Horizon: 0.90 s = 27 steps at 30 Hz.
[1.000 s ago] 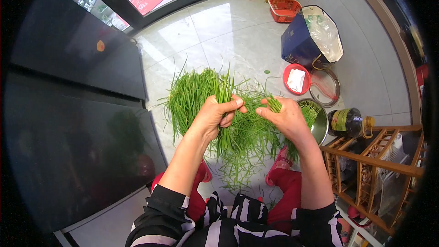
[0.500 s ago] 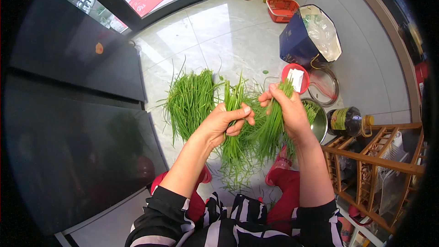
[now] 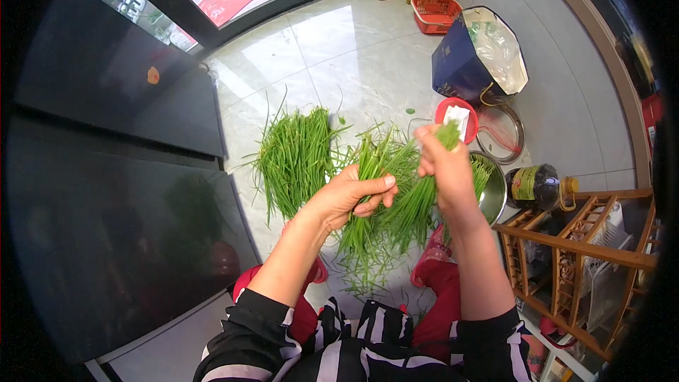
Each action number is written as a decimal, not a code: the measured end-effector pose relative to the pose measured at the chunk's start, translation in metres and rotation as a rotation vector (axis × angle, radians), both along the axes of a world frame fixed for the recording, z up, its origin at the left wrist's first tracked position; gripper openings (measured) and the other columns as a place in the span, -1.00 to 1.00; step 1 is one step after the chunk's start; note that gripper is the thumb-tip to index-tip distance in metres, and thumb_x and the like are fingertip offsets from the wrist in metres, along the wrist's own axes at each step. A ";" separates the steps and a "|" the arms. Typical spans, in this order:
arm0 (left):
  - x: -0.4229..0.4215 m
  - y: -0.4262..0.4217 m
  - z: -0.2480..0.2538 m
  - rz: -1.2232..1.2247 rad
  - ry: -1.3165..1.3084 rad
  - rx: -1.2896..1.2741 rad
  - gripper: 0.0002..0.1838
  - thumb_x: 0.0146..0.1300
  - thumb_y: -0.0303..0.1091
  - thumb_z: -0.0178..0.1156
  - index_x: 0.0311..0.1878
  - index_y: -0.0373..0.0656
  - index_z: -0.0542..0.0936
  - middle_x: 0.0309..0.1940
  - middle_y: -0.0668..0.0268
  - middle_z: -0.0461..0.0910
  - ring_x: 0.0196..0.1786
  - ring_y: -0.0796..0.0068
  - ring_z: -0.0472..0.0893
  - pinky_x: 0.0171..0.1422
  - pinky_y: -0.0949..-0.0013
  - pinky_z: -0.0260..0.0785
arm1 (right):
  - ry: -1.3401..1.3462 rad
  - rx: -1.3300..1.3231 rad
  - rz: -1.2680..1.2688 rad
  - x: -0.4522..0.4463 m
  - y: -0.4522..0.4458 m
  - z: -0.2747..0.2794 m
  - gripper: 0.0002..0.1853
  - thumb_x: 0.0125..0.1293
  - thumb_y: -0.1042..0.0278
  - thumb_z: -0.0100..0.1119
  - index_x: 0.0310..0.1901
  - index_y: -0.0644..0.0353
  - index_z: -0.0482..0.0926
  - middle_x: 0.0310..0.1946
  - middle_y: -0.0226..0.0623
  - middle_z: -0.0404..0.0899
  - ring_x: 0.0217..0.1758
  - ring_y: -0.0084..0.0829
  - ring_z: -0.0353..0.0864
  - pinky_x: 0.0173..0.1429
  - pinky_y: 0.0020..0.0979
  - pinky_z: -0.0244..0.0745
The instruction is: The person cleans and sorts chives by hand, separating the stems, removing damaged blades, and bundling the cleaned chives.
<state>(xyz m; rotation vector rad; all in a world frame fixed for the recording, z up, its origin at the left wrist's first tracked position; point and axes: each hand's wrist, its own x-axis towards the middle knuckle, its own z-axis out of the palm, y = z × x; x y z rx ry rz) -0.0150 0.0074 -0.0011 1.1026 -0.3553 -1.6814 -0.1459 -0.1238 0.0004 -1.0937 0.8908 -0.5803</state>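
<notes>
My left hand is closed around a bunch of green chives, its thumb pointing right and the long leaves hanging below. To its right my right hand grips another bunch of chives, cut ends up by the fingers and tips fanning down to the left. A large pile of chives lies on the floor left of my hands. Loose blades are scattered beneath them. Partly behind my right hand stands a metal basin with more chives inside.
A red bowl with white paper sits beyond my right hand, beside a round lid. Farther off are a dark blue paper bag and a red basket. An oil bottle and wooden rack stand right; a dark refrigerator left.
My left hand and its bunch have shifted slightly down and to the right. My right hand has turned a little, and its bunch now slants more toward the lower left.
</notes>
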 end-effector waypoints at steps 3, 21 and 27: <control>0.005 0.002 0.001 0.042 -0.006 0.005 -0.81 0.32 -0.32 0.17 -0.36 -0.22 0.52 -0.53 0.29 0.55 -0.73 0.76 0.26 -0.66 0.61 0.00 | -0.142 0.038 -0.217 -0.010 -0.019 0.001 -0.84 0.31 0.30 0.14 -0.23 0.21 0.50 -0.50 -0.44 0.47 -0.56 -0.64 0.33 -0.46 -0.54 0.32; 0.013 0.004 0.002 -0.093 -0.410 0.036 -0.79 0.29 -0.23 0.20 -0.32 -0.18 0.60 -0.65 0.48 0.48 -0.71 0.79 0.21 -0.64 0.60 -0.07 | -0.020 0.080 0.133 -0.015 -0.015 0.019 -0.81 0.36 0.22 0.16 -0.22 0.15 0.48 -0.66 -0.64 0.19 -0.70 -0.76 0.14 -0.60 -0.61 0.13; 0.002 0.002 0.002 -0.228 -0.339 0.028 -0.77 0.29 -0.21 0.22 -0.31 -0.20 0.59 -0.66 0.47 0.47 -0.70 0.80 0.22 -0.63 0.60 -0.06 | 0.055 0.041 0.089 -0.003 -0.003 0.012 -0.78 0.32 0.23 0.21 -0.19 0.22 0.58 -0.63 -0.55 0.36 -0.69 -0.74 0.18 -0.60 -0.61 0.12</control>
